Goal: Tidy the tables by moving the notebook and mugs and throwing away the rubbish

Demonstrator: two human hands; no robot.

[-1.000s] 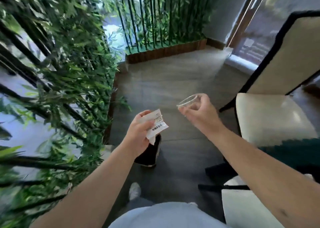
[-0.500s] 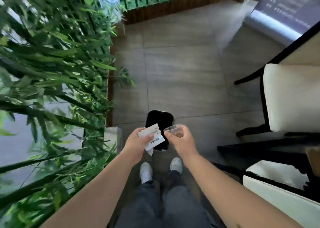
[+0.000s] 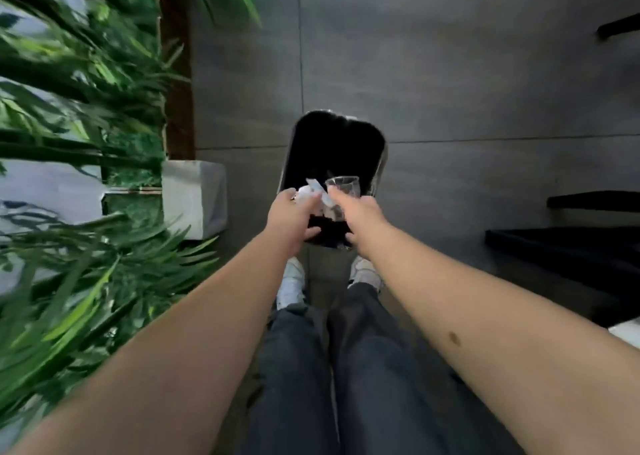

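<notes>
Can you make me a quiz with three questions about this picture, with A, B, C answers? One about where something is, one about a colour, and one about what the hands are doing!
1. Where is the bin?
A. on a chair
B. on the floor in front of the person's feet
C. among the plants

2. What colour is the inside of the bin?
A. black
B. red
C. yellow

3. What is the right hand doing?
A. hanging empty
B. holding a clear plastic cup over the bin
C. touching a leaf

Answers:
1 B, it stands on the grey tiles just past the white shoes.
2 A, its opening looks dark black.
3 B, the fingers wrap the cup above the bin, beside the left hand with its white wrapper.
</notes>
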